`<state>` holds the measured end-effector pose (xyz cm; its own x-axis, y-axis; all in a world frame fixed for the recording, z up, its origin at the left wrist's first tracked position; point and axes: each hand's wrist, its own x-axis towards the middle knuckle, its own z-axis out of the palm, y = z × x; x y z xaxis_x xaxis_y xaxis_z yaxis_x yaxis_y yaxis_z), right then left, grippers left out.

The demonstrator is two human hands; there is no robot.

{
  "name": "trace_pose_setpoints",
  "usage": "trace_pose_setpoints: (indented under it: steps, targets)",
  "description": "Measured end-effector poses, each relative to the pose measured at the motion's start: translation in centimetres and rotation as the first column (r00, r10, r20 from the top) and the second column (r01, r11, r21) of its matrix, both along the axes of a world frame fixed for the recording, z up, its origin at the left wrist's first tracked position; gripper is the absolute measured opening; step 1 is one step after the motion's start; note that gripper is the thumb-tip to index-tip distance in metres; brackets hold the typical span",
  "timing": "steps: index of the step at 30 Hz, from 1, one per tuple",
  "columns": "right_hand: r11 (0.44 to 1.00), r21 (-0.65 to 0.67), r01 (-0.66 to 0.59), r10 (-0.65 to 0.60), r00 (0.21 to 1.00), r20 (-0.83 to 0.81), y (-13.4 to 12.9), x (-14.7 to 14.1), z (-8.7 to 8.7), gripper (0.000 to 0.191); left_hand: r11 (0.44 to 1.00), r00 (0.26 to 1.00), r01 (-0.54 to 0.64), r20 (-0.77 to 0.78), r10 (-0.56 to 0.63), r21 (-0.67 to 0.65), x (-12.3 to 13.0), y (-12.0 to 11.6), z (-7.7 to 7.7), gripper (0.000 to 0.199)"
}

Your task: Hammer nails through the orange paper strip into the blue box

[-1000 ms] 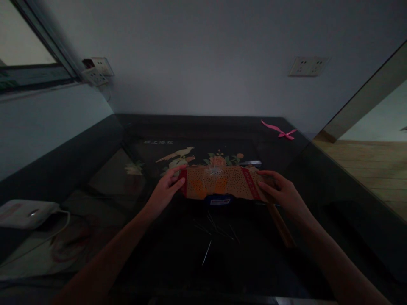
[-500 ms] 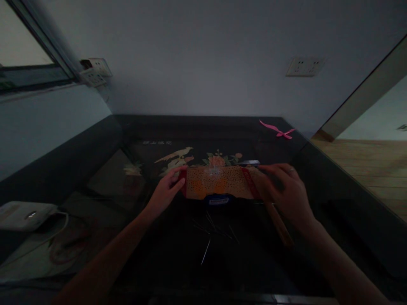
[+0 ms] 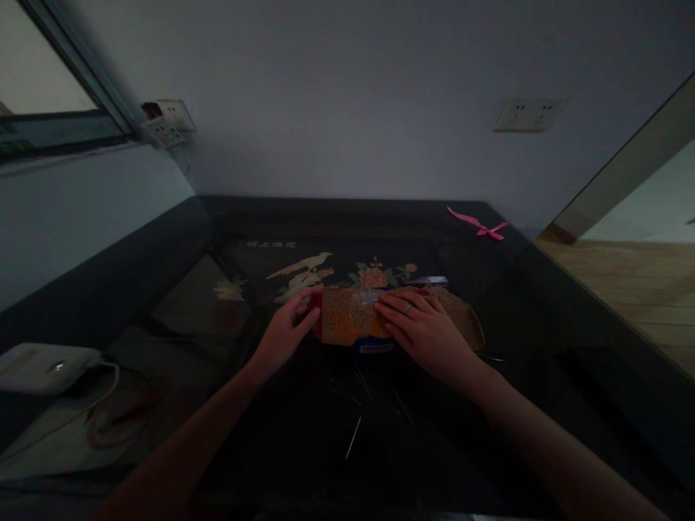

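A tan cardboard piece point(image 3: 342, 325) dotted with many small dark specks lies on the dark table, with a dark red band at its left end and a blue patch with a pale label point(image 3: 376, 348) along its near edge. My left hand point(image 3: 287, 329) pinches the red end between thumb and fingers. Across the right half of the cardboard my right hand point(image 3: 426, 329) lies with fingers stretched out, a ring on one of them. Its palm hides part of the surface. Past that hand, a curved brown flap point(image 3: 470, 325) sticks out to the right.
Several thin metal sticks point(image 3: 353, 437) lie in front of the cardboard. A shiny flat strip point(image 3: 431, 280) is behind it. A pink ribbon point(image 3: 489, 231) rests at the back right, a white device point(image 3: 48, 367) with a cable at the left, and a dark flat object point(image 3: 619, 405) at the right.
My right hand has moved left from the cardboard's right end and now lies flat on top. The brown flap there has changed position. My left hand keeps its hold.
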<state>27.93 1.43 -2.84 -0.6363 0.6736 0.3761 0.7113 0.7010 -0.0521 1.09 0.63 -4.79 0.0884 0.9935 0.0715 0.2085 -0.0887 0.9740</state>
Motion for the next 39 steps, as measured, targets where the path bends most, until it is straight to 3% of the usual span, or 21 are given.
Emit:
trace_pose_setpoints:
  steps: [10,13,16,19,22,25,28,34,39]
  targets:
    - [1.0,-0.01,0.017,-0.017,1.0,-0.016,0.0,-0.1,-0.1,0.036,1.0,1.0,0.0,0.002,0.0,0.024,0.0,0.0,0.4,0.047]
    - [1.0,-0.018,0.011,-0.011,1.0,-0.025,0.0,0.0,0.2,0.035,0.994,0.994,-0.106,0.03,0.105,0.021,-1.2,-0.1,0.2,0.046]
    - [1.0,-0.019,0.01,-0.011,0.999,-0.047,0.0,0.2,0.6,0.034,0.981,0.981,-0.191,-0.008,0.191,0.042,-2.8,-0.8,-0.7,0.029]
    - [1.0,-0.008,0.012,-0.012,0.994,-0.113,-0.4,0.6,1.3,0.033,0.998,0.962,-0.036,-0.268,0.049,0.056,-3.4,-2.3,-2.0,0.014]
    - [0.999,0.04,0.005,0.006,0.961,-0.275,-2.0,1.4,2.2,0.028,0.964,0.824,0.264,-0.528,-0.206,0.036,-2.5,-3.8,-3.1,0.013]
    - [0.999,0.052,-0.002,0.023,0.919,-0.393,-4.5,2.8,2.5,0.025,0.898,0.706,0.44,-0.627,-0.328,0.026,-1.3,-4.3,-3.5,0.021]
    - [1.0,0.02,-0.016,0.023,0.9,-0.436,-6.9,4.7,1.3,0.025,0.87,0.667,0.493,-0.653,-0.358,0.027,-0.9,-4.0,-3.5,0.018]
    - [0.983,0.007,0.182,-0.152,0.842,-0.517,-8.6,8.2,-2.4,0.018,0.844,0.614,0.536,-0.692,-0.381,0.011,-1.0,-3.5,-3.7,0.011]
    - [0.965,-0.027,0.26,-0.237,0.825,-0.513,-8.6,9.0,-3.0,0.019,0.843,0.624,0.537,-0.684,-0.378,0.024,-1.1,-3.7,-3.9,0.009]
